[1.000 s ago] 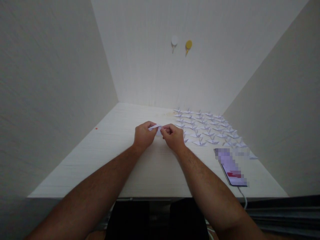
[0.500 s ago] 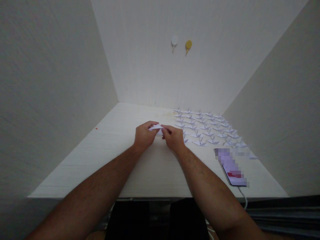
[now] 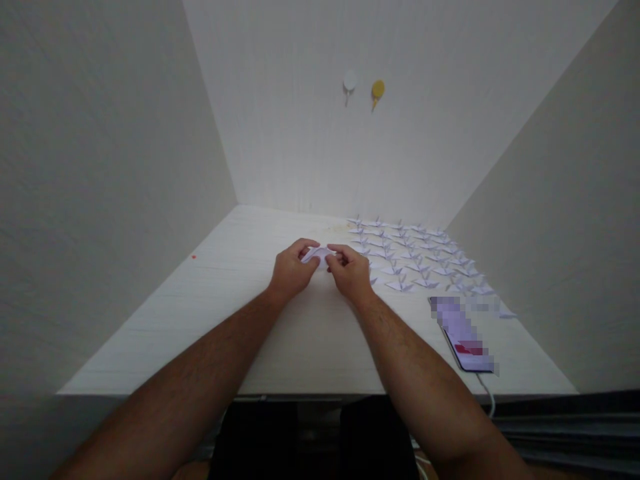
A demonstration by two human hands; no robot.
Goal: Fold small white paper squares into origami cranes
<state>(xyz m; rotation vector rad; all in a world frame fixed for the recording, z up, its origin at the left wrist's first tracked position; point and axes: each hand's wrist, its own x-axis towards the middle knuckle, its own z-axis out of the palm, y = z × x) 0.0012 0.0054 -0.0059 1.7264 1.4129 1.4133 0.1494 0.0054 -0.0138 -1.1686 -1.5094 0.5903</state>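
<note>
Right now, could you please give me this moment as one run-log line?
left hand: pinching folded paper | right hand: pinching it too | paper cranes: rows on table, right | phone: near front edge

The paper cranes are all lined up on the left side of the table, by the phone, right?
No, wrong side. The head view shows the paper cranes all lined up on the right side of the table, by the phone.

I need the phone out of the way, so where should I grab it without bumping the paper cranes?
Probably pinch the phone by its long edges from the near side: it lies flat, and paper cranes crowd its far end.
</note>
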